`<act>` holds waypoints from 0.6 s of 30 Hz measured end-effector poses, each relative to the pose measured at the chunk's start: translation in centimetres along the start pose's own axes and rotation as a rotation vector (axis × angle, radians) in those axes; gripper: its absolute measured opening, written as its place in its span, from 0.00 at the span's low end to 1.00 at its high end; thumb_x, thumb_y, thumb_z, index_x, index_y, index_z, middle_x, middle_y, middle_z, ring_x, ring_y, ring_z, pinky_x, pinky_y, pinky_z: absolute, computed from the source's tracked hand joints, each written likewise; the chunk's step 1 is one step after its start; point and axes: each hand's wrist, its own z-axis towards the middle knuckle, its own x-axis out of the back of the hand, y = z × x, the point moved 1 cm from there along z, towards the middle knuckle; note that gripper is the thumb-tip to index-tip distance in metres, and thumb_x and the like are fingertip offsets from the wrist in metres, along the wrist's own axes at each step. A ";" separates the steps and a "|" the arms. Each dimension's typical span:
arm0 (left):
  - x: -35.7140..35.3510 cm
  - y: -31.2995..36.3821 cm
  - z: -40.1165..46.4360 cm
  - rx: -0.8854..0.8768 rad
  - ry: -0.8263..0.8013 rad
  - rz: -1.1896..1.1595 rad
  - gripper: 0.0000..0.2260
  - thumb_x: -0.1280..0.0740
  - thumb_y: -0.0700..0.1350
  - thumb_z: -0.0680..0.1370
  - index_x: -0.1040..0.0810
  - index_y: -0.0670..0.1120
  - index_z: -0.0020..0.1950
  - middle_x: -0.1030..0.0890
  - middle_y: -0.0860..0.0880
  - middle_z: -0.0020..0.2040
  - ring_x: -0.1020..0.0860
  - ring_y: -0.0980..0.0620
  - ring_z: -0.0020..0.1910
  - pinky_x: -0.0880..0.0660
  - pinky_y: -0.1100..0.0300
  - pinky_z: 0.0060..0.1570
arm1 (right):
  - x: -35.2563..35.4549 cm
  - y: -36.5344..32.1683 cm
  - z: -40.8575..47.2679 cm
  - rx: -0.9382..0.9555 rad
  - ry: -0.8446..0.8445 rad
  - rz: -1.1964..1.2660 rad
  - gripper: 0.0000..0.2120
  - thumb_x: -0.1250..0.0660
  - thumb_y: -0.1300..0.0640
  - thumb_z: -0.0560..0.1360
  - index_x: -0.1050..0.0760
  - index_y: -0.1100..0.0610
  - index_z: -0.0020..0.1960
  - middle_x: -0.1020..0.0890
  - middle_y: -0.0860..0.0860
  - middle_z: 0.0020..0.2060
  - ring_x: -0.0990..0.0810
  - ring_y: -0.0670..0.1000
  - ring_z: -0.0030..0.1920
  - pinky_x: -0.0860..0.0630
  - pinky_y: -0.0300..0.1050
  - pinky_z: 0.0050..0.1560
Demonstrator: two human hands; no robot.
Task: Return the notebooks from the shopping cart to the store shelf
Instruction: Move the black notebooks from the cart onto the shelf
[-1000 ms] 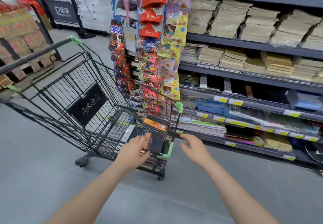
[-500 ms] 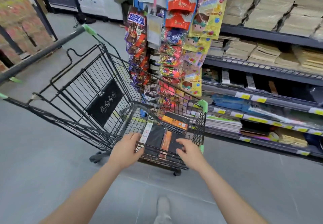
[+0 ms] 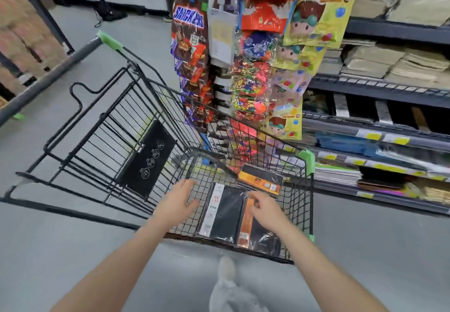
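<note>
Head view: three notebooks (image 3: 225, 210) lie in the cart (image 3: 304, 204); left hand (image 3: 179, 198) spread wide, right hand (image 3: 264, 210) loosely curled, neither holding. Nothing shelved.

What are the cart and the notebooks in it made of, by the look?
Cart: thin dark wire grid, likely coated steel; corner caps look like green plastic. Notebooks: black covers in clear glossy film, judging by the glare; the cover material itself is unclear.
</note>
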 end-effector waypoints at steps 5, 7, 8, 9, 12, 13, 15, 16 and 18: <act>-1.4 -2.5 5.1 0.084 -0.082 -0.041 0.24 0.39 0.54 0.78 0.37 0.48 0.72 0.33 0.49 0.69 0.26 0.47 0.60 0.29 0.49 0.61 | -1.8 0.2 4.3 -0.075 -0.058 0.086 0.22 0.39 0.57 0.77 0.36 0.52 0.71 0.27 0.51 0.65 0.24 0.44 0.44 0.29 0.36 0.48; -3.2 -3.9 7.5 0.127 -0.143 -0.048 0.25 0.39 0.55 0.77 0.38 0.50 0.72 0.37 0.49 0.73 0.26 0.48 0.62 0.33 0.47 0.66 | -3.4 0.9 6.4 -0.155 -0.052 0.166 0.22 0.39 0.57 0.77 0.35 0.53 0.70 0.27 0.53 0.65 0.22 0.47 0.47 0.28 0.38 0.50; -4.6 -5.0 8.8 0.135 -0.182 -0.055 0.25 0.39 0.56 0.77 0.39 0.51 0.72 0.40 0.50 0.74 0.26 0.50 0.61 0.34 0.46 0.67 | -4.4 1.4 7.7 -0.189 -0.047 0.182 0.22 0.38 0.58 0.77 0.35 0.54 0.70 0.26 0.54 0.65 0.21 0.49 0.51 0.27 0.41 0.53; -6.0 -6.1 10.0 0.127 -0.222 -0.056 0.26 0.39 0.57 0.77 0.39 0.52 0.73 0.39 0.49 0.74 0.26 0.51 0.60 0.34 0.46 0.67 | -5.4 1.9 9.0 -0.220 -0.040 0.195 0.21 0.38 0.58 0.77 0.35 0.55 0.70 0.27 0.54 0.65 0.23 0.51 0.56 0.28 0.43 0.58; -11.1 -8.8 13.1 0.114 -0.346 0.000 0.29 0.39 0.59 0.76 0.42 0.51 0.74 0.37 0.46 0.73 0.30 0.47 0.66 0.34 0.50 0.66 | -9.0 3.3 12.0 -0.343 -0.064 0.271 0.23 0.38 0.59 0.77 0.38 0.53 0.72 0.27 0.52 0.63 0.24 0.54 0.59 0.27 0.45 0.59; -12.6 -9.3 14.0 0.109 -0.406 0.036 0.30 0.41 0.60 0.76 0.45 0.51 0.75 0.38 0.45 0.74 0.32 0.45 0.68 0.33 0.50 0.66 | -10.1 3.7 13.0 -0.375 -0.083 0.291 0.25 0.38 0.57 0.77 0.40 0.51 0.72 0.27 0.51 0.62 0.24 0.55 0.60 0.28 0.45 0.59; -15.4 -9.9 15.3 0.066 -0.500 0.105 0.32 0.41 0.60 0.77 0.48 0.48 0.76 0.40 0.45 0.75 0.35 0.45 0.70 0.34 0.50 0.67 | -12.6 4.7 14.8 -0.411 -0.123 0.277 0.30 0.37 0.51 0.76 0.45 0.47 0.74 0.28 0.52 0.65 0.26 0.56 0.64 0.32 0.50 0.67; -16.5 -10.0 15.9 0.041 -0.522 0.106 0.33 0.39 0.58 0.77 0.48 0.47 0.76 0.39 0.44 0.74 0.36 0.45 0.71 0.35 0.50 0.68 | -13.6 5.2 15.6 -0.433 -0.139 0.262 0.31 0.36 0.49 0.75 0.47 0.46 0.74 0.29 0.52 0.68 0.26 0.56 0.64 0.33 0.55 0.68; -18.4 -10.2 16.5 -0.011 -0.510 0.052 0.33 0.36 0.55 0.76 0.48 0.44 0.75 0.37 0.43 0.73 0.34 0.45 0.69 0.34 0.52 0.66 | -14.8 5.8 16.6 -0.477 -0.132 0.268 0.32 0.35 0.49 0.74 0.47 0.46 0.73 0.32 0.52 0.69 0.24 0.56 0.60 0.29 0.55 0.65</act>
